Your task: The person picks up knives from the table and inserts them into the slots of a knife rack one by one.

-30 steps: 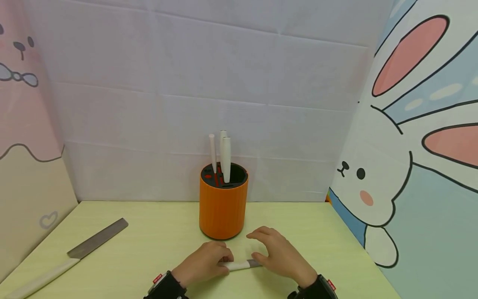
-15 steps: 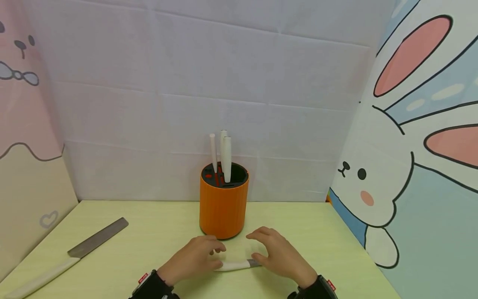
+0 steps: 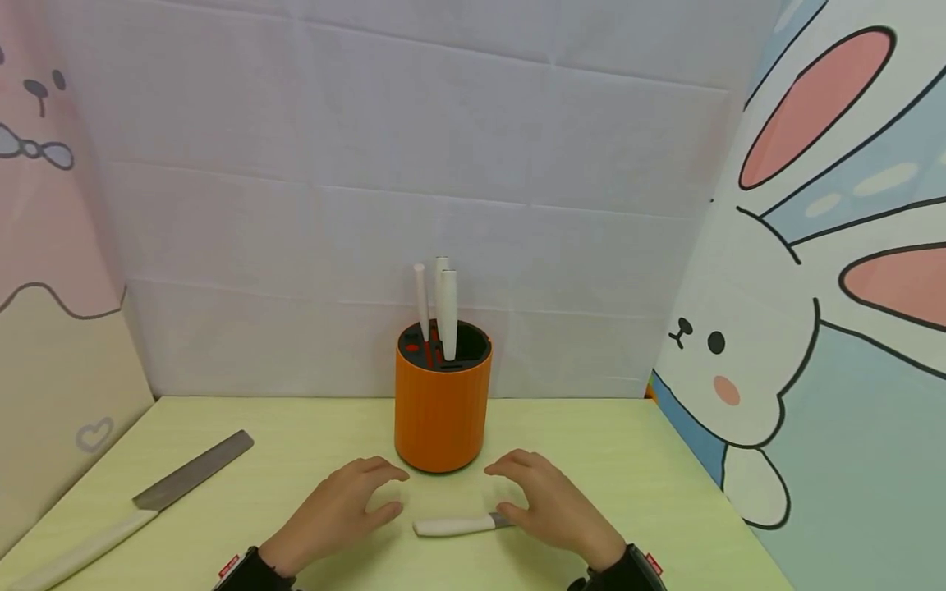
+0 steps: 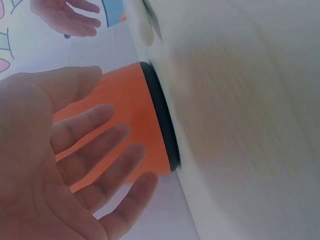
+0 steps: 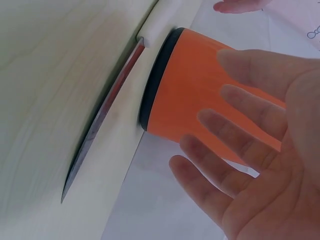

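A knife with a white handle (image 3: 452, 526) lies on the table in the head view, its blade mostly hidden by my right hand (image 3: 554, 509). The right wrist view shows the whole pointed blade (image 5: 102, 117) on the tabletop. My right hand is above the blade, fingers spread, holding nothing. Left of the handle, my left hand (image 3: 336, 509) hovers with thumb and fingers apart, also holding nothing. In the left wrist view the handle (image 4: 142, 25) shows near the top. Behind both hands stands an orange round knife block (image 3: 442, 419).
Several white handles (image 3: 447, 308) stick up from the knife block's black top. At the left of the table (image 3: 318, 427) lies a larger knife with a square-ended blade (image 3: 195, 468). A white cloth wall (image 3: 296, 271) closes the back, with printed panels at both sides.
My left hand has let go of the knife's handle and drawn back to the left, its fingers opening. The knife lies in the same place. My right hand has hardly moved.
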The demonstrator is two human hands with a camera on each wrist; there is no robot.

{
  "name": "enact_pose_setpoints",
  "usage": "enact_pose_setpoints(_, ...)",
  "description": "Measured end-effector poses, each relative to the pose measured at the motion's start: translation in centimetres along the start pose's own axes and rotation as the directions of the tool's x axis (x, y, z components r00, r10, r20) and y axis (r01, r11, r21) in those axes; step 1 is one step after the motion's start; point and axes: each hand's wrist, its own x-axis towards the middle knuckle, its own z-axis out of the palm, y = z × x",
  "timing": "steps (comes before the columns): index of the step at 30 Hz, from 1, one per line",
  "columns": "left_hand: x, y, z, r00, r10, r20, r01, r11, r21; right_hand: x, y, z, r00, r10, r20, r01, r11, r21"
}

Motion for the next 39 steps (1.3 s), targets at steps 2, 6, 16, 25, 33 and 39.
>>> enact_pose_setpoints(2,-0.3,-0.1,-0.1,1.0,-0.009,-0.025,0.01,1.0,0.027,0.1,-0.1,0.2,1.0,0.0,0.007,0.0,1.0,0.007)
enact_pose_setpoints(6,-0.7,-0.2,-0.3,0.997,-0.031,-0.072,0.035,0.998,0.045,0.4,-0.3,0.8,1.0,-0.018,0.017,0.018,1.0,0.016)
enact_pose_setpoints(16,-0.6,-0.3,-0.3,0.995,-0.044,-0.094,0.047,0.998,0.038,2.4,-2.1,2.7,0.993,-0.091,0.072,0.096,0.993,-0.069)
enact_pose_setpoints(25,-0.6,-0.3,-0.7,0.995,-0.043,-0.089,0.046,0.998,0.03,3.6,-3.4,3.2,0.99,-0.04,0.137,0.055,0.993,-0.106)
enact_pose_setpoints(33,-0.6,-0.5,-0.7,0.995,-0.05,-0.081,0.053,0.998,0.031,3.8,-3.4,3.9,0.98,-0.037,0.197,0.064,0.99,-0.129)
enact_pose_setpoints(39,-0.6,-0.5,-0.7,0.996,-0.049,-0.078,0.051,0.998,0.031,3.6,-3.5,4.1,0.972,-0.015,0.234,0.037,0.995,-0.092)
